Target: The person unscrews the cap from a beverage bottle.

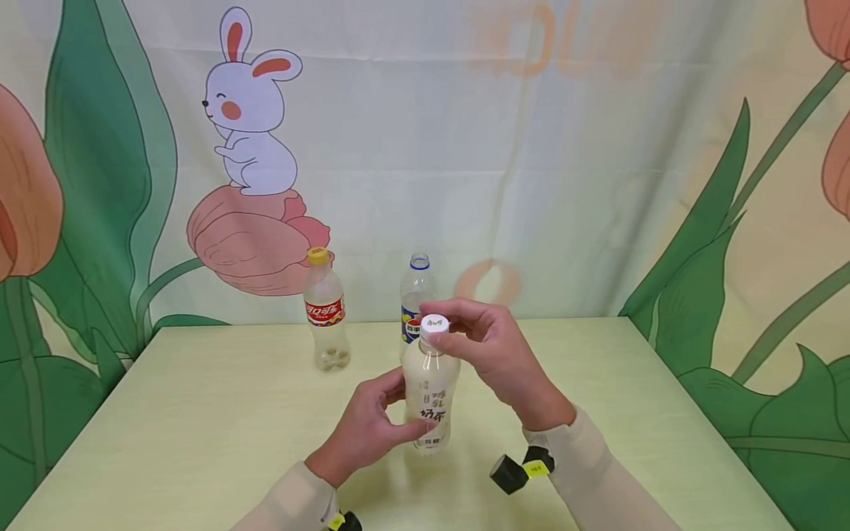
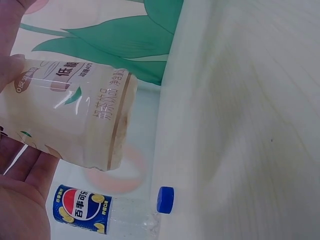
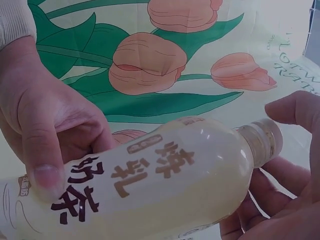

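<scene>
A milk tea bottle with a white cap is held up in front of me, tilted slightly. My left hand grips its lower body, thumb across the front label. At the neck, my right hand pinches the cap between thumb and fingers. In the left wrist view, the base of the milk tea bottle hangs above the table. Just behind it stands a lemon Pepsi bottle with its mouth uncapped, partly hidden by the milk tea bottle and my right hand.
A Coca-Cola bottle with a yellow cap stands to the left on the pale table. In the left wrist view a blue cap lies on the table by the Pepsi bottle. A printed curtain hangs behind the table.
</scene>
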Demonstrator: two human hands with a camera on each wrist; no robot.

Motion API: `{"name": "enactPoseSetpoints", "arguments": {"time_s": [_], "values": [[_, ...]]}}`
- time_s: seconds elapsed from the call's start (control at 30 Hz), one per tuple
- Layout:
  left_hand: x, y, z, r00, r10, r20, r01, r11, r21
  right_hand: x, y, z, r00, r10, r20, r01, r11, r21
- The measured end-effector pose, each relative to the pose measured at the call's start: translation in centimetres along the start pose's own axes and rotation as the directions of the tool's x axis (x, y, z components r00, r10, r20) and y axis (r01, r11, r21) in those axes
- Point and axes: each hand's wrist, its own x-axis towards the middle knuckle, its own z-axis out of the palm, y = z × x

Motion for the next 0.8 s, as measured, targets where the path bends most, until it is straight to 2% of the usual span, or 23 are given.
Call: {"name": "enactPoseSetpoints", "arguments": {"time_s": [0.1,0.17,0.3,0.4,0.53,0.8], "values": [[0.0,0.0,0.0,1.000,0.001,-0.001,-0.001,1.000,-0.001,0.0,-0.1,0.1,0.999,-0.018,-0.032,0.018,1.000,-0.016],[0.0,0.1,-0.1,1.000,0.001,-0.002,-0.001,1.000,-0.001,-0.1,-0.1,0.3,0.996,-0.026,-0.082,0.022,0.998,-0.051],[0.0,0.0,-0.1,1.000,-0.001,-0.005,0.001,1.000,0.003,-0.3,-0.4,0.9,0.977,-0.018,-0.211,-0.012,0.990,-0.140],[0.0,-0.1,0.0,1.000,0.000,-0.005,0.000,1.000,0.001,-0.4,-0.5,1.2,0.963,-0.022,-0.270,-0.027,0.984,-0.177],[0.0,0.0,0.0,1.000,0.010,-0.004,-0.010,1.000,-0.007,-0.5,-0.7,1.2,0.959,-0.021,-0.282,-0.031,0.983,-0.181],[0.1,0.0,0.0,1.000,0.022,-0.006,-0.022,1.000,-0.012,-0.3,-0.3,0.9,0.968,-0.023,-0.251,-0.015,0.989,-0.147]]}}
